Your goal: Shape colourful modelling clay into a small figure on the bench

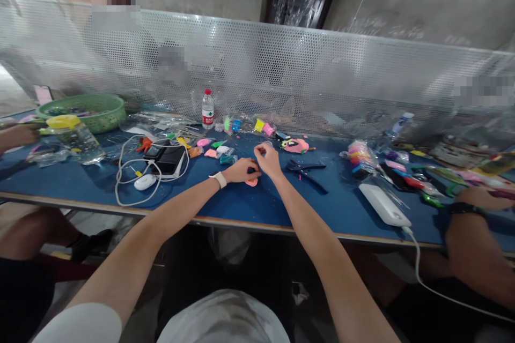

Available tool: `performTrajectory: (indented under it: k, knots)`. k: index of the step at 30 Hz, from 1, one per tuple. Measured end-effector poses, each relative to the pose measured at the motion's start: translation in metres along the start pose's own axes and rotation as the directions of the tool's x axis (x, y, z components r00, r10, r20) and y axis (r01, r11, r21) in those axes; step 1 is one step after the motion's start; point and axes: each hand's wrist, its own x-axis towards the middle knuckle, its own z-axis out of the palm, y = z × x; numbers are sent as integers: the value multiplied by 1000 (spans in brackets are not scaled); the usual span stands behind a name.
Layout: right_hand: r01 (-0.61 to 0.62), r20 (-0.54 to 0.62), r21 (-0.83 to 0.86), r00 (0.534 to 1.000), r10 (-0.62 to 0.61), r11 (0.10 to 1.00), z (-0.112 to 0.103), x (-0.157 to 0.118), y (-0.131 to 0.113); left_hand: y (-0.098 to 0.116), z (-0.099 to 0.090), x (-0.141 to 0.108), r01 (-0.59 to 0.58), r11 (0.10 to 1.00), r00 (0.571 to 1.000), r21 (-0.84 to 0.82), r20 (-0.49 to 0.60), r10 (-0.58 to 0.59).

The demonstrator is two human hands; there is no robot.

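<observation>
My left hand (pixel 241 170), with a pale band on its wrist, rests low over the blue table (pixel 241 206), its fingers closed on a small pink piece (pixel 251 182) with something dark on top. Just right of it my right hand (pixel 266 157) is raised, fingertips pinched together; whatever they may hold is too small to see. Blue-handled pliers (pixel 308 171) lie to the right of my right hand. Behind them is a pink clay figure (pixel 296 146) with dark and green parts. Small bags of coloured clay (pixel 219 151) lie beyond my left hand.
To the left are a black device (pixel 167 158) with white cables, a yellow-lidded jar (pixel 78 139) and a green basket (pixel 100 118). A red-capped bottle (pixel 207 110) stands behind. At right lies a white power strip (pixel 384 204). Other people's arms reach in at both sides.
</observation>
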Motion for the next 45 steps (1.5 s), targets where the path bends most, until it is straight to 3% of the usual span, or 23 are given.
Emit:
performTrajectory:
  k: [12,23,31,45]
  knots:
    - [-4,12,-5,1000,4,1000,0,-1,0,-2,1,0,10,999,1000,-47,-22,-11]
    - [-3,11,-12,1000,3,1000,1,-1,1,-3,2,1,-65,996,998,57,20,64]
    - [10,44,-16,999,-9,1000,2,-2,5,-2,0,0,-62,997,994,38,90,58]
    - [23,34,-18,999,-22,1000,0,-1,8,3,-3,3,-44,989,998,141,59,36]
